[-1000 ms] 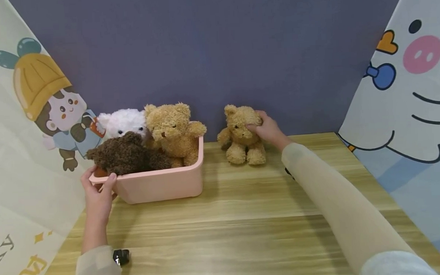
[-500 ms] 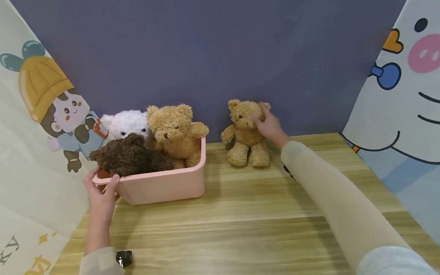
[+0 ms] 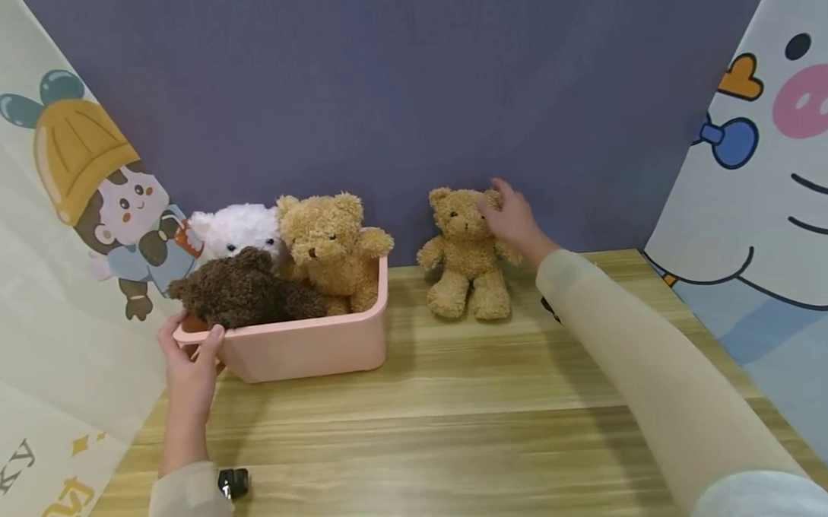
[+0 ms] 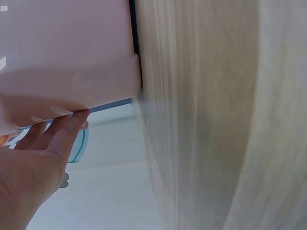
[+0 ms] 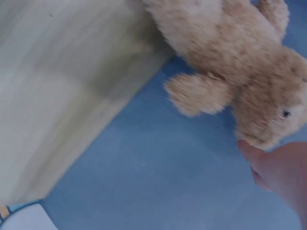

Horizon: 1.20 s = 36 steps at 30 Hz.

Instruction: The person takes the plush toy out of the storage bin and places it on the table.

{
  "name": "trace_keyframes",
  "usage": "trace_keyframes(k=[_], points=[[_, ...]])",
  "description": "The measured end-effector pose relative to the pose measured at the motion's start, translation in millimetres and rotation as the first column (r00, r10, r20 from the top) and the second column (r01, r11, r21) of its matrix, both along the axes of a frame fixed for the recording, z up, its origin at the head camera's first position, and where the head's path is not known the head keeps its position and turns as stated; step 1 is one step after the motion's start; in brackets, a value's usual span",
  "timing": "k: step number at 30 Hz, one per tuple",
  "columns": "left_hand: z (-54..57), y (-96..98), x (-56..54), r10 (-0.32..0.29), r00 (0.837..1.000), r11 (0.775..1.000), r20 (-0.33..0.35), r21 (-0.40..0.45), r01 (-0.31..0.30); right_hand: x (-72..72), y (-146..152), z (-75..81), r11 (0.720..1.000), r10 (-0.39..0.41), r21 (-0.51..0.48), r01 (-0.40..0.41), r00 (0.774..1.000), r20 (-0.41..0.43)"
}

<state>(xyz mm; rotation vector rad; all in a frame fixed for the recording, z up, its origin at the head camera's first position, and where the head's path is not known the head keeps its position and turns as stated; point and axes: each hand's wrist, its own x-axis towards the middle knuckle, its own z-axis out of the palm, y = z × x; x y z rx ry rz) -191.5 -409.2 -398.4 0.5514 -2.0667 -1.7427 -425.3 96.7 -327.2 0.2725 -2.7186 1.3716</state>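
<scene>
A tan teddy bear (image 3: 467, 249) sits upright at the back of the wooden table, facing forward. My right hand (image 3: 518, 223) is at the right side of its head. The right wrist view shows a digit of that hand (image 5: 280, 167) touching the bear's head (image 5: 271, 103), with the other fingers largely hidden. My left hand (image 3: 191, 376) pinches the left front corner of a pink storage bin (image 3: 308, 350), thumb at the rim and fingers along its end wall (image 4: 72, 57). Inside the bin are another tan teddy bear (image 3: 324, 235), a white plush toy (image 3: 238, 228) and a dark brown plush toy (image 3: 233, 291).
The wood-grain table (image 3: 421, 448) runs up to a grey-blue back panel (image 3: 408, 99). Printed cartoon panels stand left (image 3: 17, 265) and right (image 3: 783, 230). A gap of bare tabletop separates the bin from the sitting bear.
The tan bear has straightened upright and shifted slightly right. My right hand has loosened and drawn back to the right side of its head. My left hand keeps its hold on the bin.
</scene>
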Motion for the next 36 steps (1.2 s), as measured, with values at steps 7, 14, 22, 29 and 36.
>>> trace_keyframes(k=[7,14,22,29,36], points=[[-1.3,-0.5,-1.5,-0.002,1.000,1.000,-0.015,0.007,0.002,8.0,-19,45.5,0.997,0.006,0.079,-0.003,1.000,-0.031],[-1.3,-0.7,-1.1,-0.010,1.000,1.000,-0.014,-0.008,0.010,17.7,-43,80.4,0.991,0.085,0.100,-0.085,0.996,0.007],[-0.4,-1.0,-0.1,-0.012,1.000,1.000,0.000,-0.013,0.012,30.0,-85,98.6,0.986,0.153,0.067,-0.154,0.988,0.022],[-1.2,-1.1,0.5,-0.012,1.000,1.000,-0.011,0.023,0.013,36.8,-121,98.1,0.973,0.223,0.055,-0.223,0.975,0.009],[-0.1,1.4,2.2,-0.012,1.000,1.000,0.013,-0.007,0.012,43.2,-148,91.9,0.954,0.294,0.051,-0.294,0.956,0.023]])
